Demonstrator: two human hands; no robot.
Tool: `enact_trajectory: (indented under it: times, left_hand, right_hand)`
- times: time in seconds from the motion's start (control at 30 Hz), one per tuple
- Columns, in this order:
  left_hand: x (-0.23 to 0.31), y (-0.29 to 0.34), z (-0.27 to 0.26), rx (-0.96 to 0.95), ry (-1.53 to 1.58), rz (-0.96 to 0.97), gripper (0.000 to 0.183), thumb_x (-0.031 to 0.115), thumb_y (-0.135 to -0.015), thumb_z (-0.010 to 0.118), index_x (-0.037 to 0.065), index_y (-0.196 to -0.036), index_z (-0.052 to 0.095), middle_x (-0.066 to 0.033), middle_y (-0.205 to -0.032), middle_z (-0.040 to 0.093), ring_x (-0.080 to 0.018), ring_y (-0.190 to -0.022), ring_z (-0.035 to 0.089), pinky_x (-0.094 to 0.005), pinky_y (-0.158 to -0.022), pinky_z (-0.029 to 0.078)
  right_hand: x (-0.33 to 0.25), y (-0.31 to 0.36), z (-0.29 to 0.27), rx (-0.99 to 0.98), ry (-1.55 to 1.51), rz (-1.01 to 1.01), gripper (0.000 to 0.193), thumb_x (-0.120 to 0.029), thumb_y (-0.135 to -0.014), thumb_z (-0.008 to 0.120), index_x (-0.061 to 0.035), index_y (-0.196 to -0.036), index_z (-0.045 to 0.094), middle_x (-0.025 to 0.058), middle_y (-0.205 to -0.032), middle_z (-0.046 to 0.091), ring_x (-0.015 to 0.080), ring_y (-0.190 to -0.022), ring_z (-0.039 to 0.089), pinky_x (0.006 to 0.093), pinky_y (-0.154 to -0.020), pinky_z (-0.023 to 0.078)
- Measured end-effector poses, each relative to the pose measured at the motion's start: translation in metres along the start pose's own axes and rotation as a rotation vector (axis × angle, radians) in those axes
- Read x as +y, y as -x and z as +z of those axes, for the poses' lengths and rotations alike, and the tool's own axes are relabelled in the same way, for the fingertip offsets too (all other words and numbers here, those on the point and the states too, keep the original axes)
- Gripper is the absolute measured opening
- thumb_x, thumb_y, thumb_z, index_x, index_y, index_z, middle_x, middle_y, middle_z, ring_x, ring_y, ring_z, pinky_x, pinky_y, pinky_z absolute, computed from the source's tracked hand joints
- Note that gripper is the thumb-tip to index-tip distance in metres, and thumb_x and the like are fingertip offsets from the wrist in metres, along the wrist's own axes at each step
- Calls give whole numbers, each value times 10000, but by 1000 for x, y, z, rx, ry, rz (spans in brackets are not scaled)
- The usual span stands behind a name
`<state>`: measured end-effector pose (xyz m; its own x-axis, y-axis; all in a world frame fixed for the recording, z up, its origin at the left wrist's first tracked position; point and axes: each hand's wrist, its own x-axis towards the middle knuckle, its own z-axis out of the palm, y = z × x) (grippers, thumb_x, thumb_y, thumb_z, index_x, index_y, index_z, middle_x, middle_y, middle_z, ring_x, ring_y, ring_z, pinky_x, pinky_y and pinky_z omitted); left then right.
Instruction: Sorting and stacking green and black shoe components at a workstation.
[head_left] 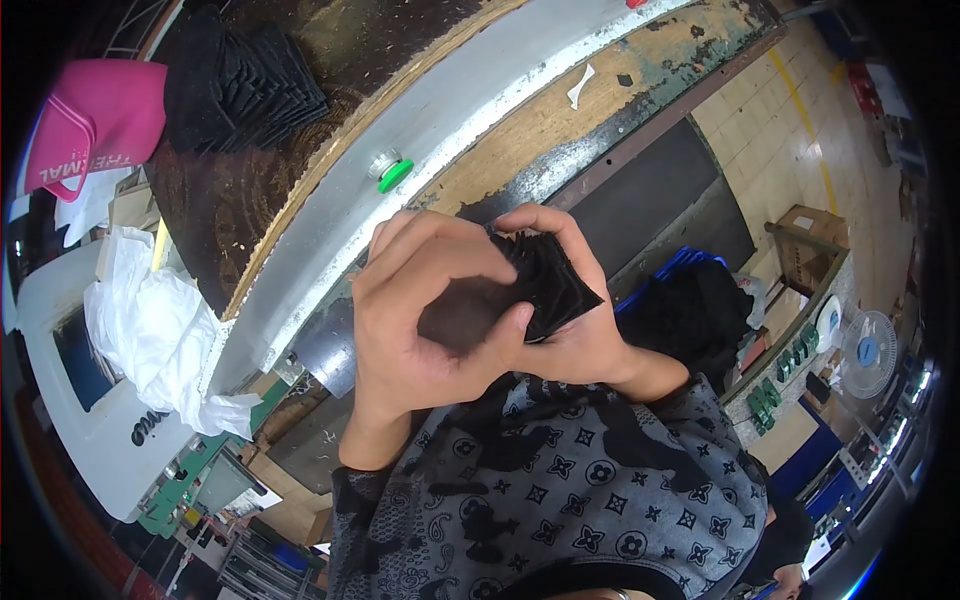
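Note:
My right hand (590, 345) is wrapped around a small stack of thin black pieces (553, 285), its fingers along the far side and its palm beneath. The pieces look like cut fabric or leather; which one I cannot tell. My left hand (400, 320) curls in a C shape at the stack's left side, with thumb and fingertips against its edges. Both hands are held up in front of my patterned grey shirt (600, 480), just short of the machine's edge. A larger pile of black cut pieces (245, 85) lies fanned out on the brown work surface at the far left.
A grey metal machine front with a green button (396, 176) runs diagonally beyond my hands. White plastic bags (155, 320) and a pink bag (110, 115) are on the left. A worn wooden ledge (520, 165) holds small scraps. A fan (868, 350) stands at the right.

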<state>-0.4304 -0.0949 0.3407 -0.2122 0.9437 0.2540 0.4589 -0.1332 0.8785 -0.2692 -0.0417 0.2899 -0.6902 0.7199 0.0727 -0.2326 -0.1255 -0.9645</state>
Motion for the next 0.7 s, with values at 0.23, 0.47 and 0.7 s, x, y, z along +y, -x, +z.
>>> enact_trajectory:
  times: [0.23,0.47,0.7]
  left_hand:
    - [-5,-2,-3,-115,-15,93,418,83,-645,749,149,-1053,813,-96,-1157,676,-267,-1009,643,-381,-884,504]
    - [-4,2,-1,-70,13,48,286,71,-624,758,116,-906,782,-101,-1116,677,-280,-957,656,-380,-850,525]
    - [-7,3,-2,-74,30,48,270,115,-600,801,76,-856,722,-118,-1085,676,-294,-930,672,-385,-811,532]
  right_hand:
    - [3,0,3,8,48,-50,825,-51,-753,846,-14,-1428,374,115,-1267,554,172,-1206,540,336,-1029,437]
    - [4,-1,4,-9,-84,-20,786,-41,-761,831,-10,-1405,381,111,-1249,556,163,-1180,544,325,-1021,438]
    - [0,-2,0,2,-55,-23,795,-37,-755,838,-13,-1407,384,90,-1209,559,150,-1131,557,319,-1000,452]
